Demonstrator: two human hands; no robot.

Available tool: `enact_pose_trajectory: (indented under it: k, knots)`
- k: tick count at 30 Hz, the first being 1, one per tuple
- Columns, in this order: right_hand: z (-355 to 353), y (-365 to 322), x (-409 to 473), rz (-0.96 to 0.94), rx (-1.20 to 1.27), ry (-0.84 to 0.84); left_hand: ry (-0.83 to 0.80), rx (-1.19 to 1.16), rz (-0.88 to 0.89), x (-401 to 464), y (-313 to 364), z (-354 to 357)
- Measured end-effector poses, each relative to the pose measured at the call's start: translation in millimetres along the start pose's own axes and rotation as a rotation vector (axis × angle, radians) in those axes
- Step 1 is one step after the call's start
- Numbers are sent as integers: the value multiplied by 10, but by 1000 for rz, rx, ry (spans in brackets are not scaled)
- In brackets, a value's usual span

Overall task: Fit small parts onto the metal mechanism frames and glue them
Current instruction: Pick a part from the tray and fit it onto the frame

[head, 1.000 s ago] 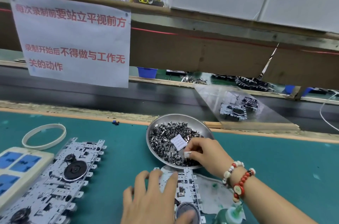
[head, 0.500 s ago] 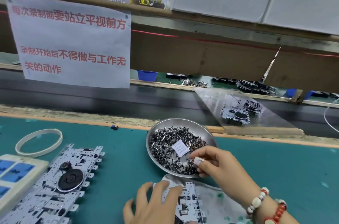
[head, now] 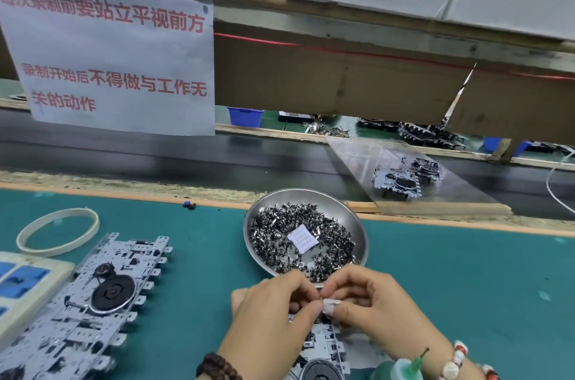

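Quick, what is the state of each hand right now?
Left hand: fingers curled, fingertips meeting the right's; any held part is hidden.
Right hand: fingers curled in a pinch; held part cannot be told.

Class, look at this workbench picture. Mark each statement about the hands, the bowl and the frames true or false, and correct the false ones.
1. The metal bowl holds a heap of small dark parts. True.
2. The right hand is reaching into the bowl. False: it meets the left hand fingertip to fingertip, nearer the person than the bowl, above a metal frame.
3. A white paper slip lies on the parts in the bowl. True.
4. The stack of frames lies right of the bowl. False: it lies left.
5. A green glue bottle shows at the bottom edge. True.
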State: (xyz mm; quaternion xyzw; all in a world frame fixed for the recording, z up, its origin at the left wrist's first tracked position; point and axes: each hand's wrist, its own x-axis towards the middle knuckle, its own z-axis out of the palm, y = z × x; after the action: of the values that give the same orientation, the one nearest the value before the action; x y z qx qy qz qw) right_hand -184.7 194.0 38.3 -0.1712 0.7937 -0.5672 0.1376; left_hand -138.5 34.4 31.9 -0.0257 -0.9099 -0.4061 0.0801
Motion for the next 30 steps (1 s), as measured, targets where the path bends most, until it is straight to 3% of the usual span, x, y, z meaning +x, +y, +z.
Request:
enact_pose_trajectory:
  k: [12, 22, 30]
  knots:
    - [34, 114, 13, 81, 272, -3, 12, -202, -20, 11, -17, 40]
    - [55, 107, 1, 82, 199, -28, 64, -282, -82, -11, -41, 76]
    - [50, 52, -53, 154, 187, 37, 65, -231, 2, -55, -21, 67]
